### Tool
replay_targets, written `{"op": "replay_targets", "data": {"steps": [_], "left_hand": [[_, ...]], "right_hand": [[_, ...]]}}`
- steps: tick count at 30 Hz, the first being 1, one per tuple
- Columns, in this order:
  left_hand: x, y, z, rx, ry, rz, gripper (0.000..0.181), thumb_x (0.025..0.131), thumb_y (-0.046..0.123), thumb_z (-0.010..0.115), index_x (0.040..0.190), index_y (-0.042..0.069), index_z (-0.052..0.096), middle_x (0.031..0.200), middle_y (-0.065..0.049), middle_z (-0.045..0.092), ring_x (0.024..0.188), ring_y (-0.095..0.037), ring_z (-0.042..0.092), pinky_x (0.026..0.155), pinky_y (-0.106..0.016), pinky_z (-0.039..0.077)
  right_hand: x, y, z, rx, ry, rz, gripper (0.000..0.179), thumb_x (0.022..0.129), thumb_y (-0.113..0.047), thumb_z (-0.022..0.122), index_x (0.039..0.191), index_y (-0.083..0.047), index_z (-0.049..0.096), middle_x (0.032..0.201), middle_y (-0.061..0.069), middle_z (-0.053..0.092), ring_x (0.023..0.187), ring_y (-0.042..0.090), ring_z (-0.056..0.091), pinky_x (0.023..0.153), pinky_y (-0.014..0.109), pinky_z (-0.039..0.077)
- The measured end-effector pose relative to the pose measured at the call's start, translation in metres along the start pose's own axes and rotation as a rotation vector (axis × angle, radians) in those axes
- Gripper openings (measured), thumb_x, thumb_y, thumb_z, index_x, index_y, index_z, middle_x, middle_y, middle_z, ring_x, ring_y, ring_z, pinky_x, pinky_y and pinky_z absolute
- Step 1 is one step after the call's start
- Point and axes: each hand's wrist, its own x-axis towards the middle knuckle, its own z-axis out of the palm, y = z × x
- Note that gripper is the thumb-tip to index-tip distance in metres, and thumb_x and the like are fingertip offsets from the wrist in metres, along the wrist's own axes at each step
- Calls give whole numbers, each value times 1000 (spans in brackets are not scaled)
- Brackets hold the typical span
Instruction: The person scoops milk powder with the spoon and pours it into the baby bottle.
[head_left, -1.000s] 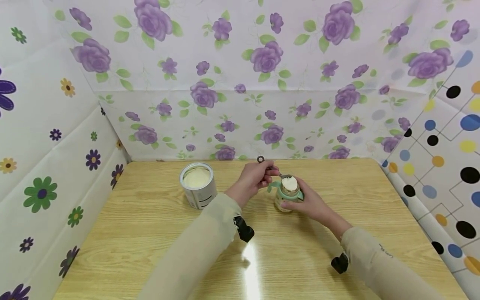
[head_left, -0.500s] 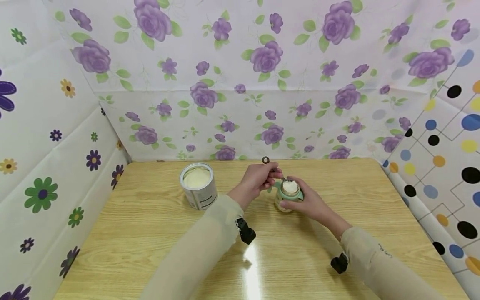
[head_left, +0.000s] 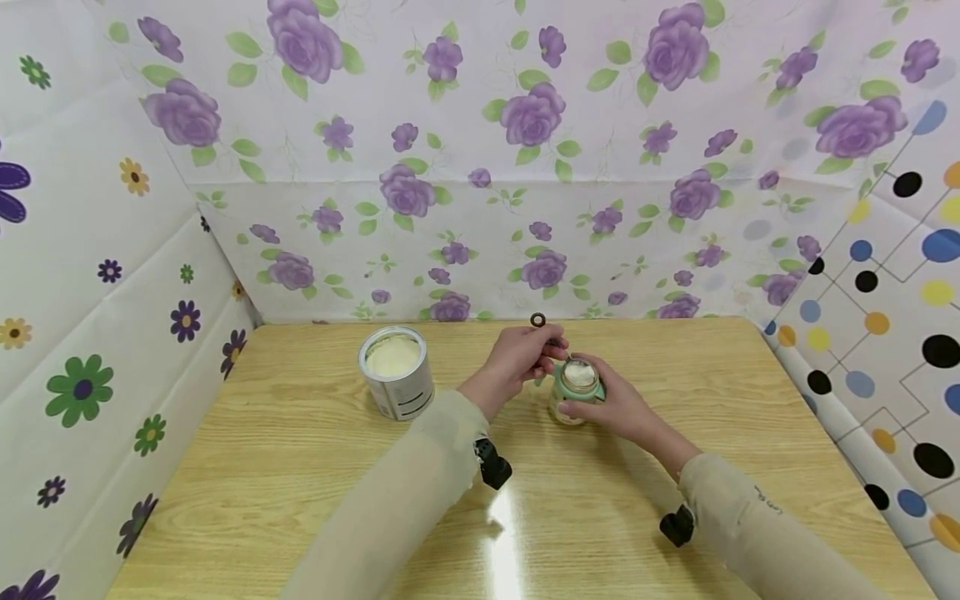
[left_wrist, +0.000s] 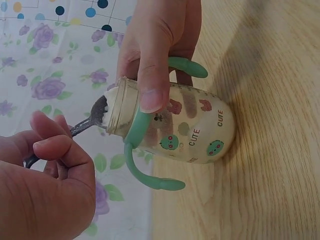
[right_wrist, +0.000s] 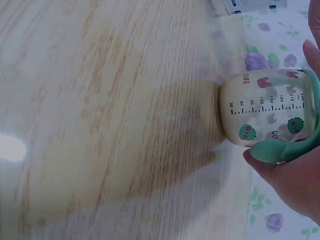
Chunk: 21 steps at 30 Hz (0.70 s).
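Note:
A clear baby bottle (left_wrist: 200,132) with green handles and printed cartoon figures stands upright on the table, its wide mouth uncapped. White powder (head_left: 578,372) fills it up to the mouth. My right hand (head_left: 617,402) grips the bottle round its neck. In my left hand (head_left: 517,360) I pinch a metal spoon (left_wrist: 95,117), whose ring-ended handle points up and back. The spoon's bowl is at the bottle's mouth, touching the powder; its tip is hidden in it. To the left stands an open can (head_left: 397,390) of pale powder.
The wooden table (head_left: 315,500) reaches back to a flowered cloth wall (head_left: 465,225). Patterned cloths hang at both sides. Black wrist cameras hang below both of my sleeves.
My left hand has moved slightly right with the spoon, bringing its bowl into the bottle's mouth. The powder heap there has become lower and flatter. My right hand has stayed on the bottle.

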Motion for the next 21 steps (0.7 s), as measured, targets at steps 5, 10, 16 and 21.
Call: {"op": "replay_targets", "data": {"steps": [5,10,16,21], "left_hand": [[1,-3,2,89,19,51,30,103,25,67,105,-3,78,75,0,70,54,-8,56,50,-23,40],[3,-3,4,183,4,93,24,103,22,64,100,2,78,78,-2,72,54,-10,57,52,-25,41],[6,-2,2,267,-31,138,25,103,20,62,99,3,79,81,-6,73,54,-13,58,50,-24,41],[7,-2,-3,276,-78,156,29,104,21,66,110,-5,77,83,-8,74,56,-16,59,49,-24,43]], "right_hand": [[0,-1,0,-11,6,1,85,96,-28,85,165,-16,37,145,19,60,126,34,63,104,55,50],[0,0,-1,-37,9,9,87,95,-33,85,165,-18,36,147,17,59,128,34,62,105,57,50],[2,4,-1,-38,-2,27,88,94,-37,86,166,-23,36,147,15,59,127,32,63,105,56,51],[2,6,-1,-39,-9,14,87,95,-38,85,165,-22,37,150,15,58,131,34,60,107,59,48]]}}
